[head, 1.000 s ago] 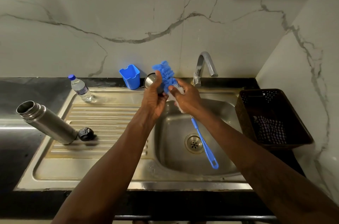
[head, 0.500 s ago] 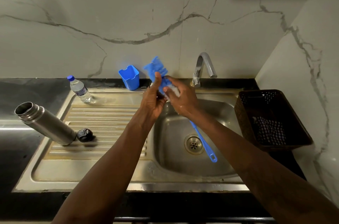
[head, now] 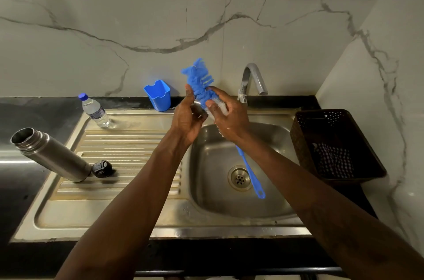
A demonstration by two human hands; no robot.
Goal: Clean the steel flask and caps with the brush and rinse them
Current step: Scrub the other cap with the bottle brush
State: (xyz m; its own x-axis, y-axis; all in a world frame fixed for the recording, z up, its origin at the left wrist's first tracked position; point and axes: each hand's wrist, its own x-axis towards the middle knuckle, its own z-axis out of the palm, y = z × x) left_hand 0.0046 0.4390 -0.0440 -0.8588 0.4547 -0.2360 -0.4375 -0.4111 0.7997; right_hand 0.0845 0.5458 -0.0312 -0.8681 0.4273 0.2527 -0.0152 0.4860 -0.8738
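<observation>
Fingers (head: 214,105) clamped on bottle brush (head: 200,83) and steel cap (head: 198,104), above the sink (head: 229,211).

Grips the bottle brush just under its bristles with the right hand (head: 230,120), long axis slanting from bristle head, up and away, down to handle tip over the drain (head: 239,177); pinches the mostly hidden steel cap in the left hand (head: 188,119), against the bristles. Leaves the steel flask (head: 52,156) lying on the drainboard (head: 128,142) well off to the left, open mouth toward the far left, black cap (head: 102,168) just beside its base; both nearer the left hand, probably next for scrubbing.
</observation>
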